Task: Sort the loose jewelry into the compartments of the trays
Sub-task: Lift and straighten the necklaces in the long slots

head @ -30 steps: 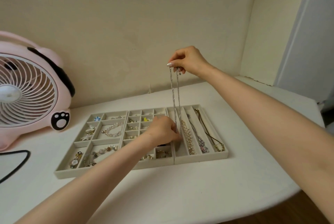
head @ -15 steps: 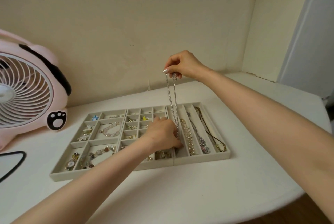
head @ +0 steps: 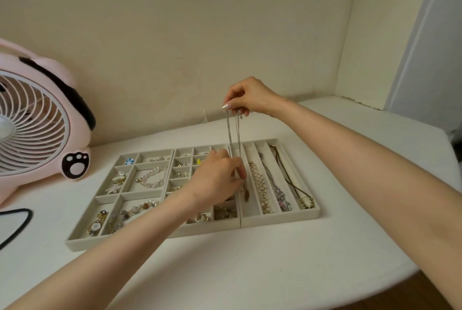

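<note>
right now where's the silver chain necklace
The silver chain necklace hangs at centre of the head view, pinched by the right hand above and the left hand below, its pendant in the leftmost slot of the right tray, beside the pearl necklace.

The right grip [head: 250,98] hangs above the far end of the necklace tray [head: 280,220], knuckles up. Its thumb and curled fingers pinch the top of a chain [head: 228,134], and its bare forearm reaches in from the tray's near right. The left grip [head: 217,177] sits low over the tray's left edge. Its fingertips pinch the chain's lower part, and its forearm stretches back to the near left.
</note>
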`<action>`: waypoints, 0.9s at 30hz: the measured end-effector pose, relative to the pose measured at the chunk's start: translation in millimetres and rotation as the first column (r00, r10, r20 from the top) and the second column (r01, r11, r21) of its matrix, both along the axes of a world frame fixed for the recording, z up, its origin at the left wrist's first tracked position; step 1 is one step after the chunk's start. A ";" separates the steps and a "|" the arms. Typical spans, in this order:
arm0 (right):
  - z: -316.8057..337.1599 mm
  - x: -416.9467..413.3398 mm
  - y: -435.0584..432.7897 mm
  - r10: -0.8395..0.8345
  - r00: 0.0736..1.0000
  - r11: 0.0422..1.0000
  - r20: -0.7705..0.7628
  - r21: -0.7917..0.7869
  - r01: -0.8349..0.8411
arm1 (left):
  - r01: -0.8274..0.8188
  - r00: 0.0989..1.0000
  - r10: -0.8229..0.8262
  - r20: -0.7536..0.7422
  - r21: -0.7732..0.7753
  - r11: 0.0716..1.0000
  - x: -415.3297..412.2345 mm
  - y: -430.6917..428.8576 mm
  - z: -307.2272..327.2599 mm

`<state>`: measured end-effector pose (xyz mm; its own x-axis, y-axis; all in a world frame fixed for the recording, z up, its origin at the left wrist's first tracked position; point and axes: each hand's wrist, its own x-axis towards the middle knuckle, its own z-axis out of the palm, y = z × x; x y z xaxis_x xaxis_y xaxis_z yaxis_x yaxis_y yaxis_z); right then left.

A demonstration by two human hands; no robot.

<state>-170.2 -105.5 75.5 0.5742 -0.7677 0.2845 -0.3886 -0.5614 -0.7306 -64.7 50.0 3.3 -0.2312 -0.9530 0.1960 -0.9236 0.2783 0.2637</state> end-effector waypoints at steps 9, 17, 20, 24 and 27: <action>2.1 3.3 1.4 -0.009 1.000 1.000 -0.005 -0.004 0.009 | -0.008 0.991 0.000 0.130 0.057 0.998 -10.5 -21.8 -2.3; 4.0 -2.3 1.2 -0.014 1.000 1.000 -0.021 -0.011 0.014 | 0.006 0.994 -0.024 0.109 0.163 0.987 -9.2 -28.8 -0.4; 3.5 -3.5 0.9 -0.013 1.000 1.000 -0.026 -0.009 0.013 | -0.002 0.995 -0.009 0.095 0.114 0.993 -7.0 -29.7 2.9; 4.1 -3.5 0.6 -0.010 1.000 1.000 -0.028 -0.004 0.010 | 0.019 0.985 -0.040 0.169 0.127 0.992 -2.7 -33.7 5.5; 4.4 -3.3 1.2 -0.004 1.000 1.000 -0.028 0.000 0.004 | 0.024 0.974 -0.065 0.216 0.184 0.983 -1.6 -37.2 2.8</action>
<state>-173.5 -104.3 79.9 0.5789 -0.7700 0.2683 -0.4115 -0.5600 -0.7191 -66.3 12.8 6.1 -0.2924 -0.9556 -0.0372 -0.9521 0.2873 0.1044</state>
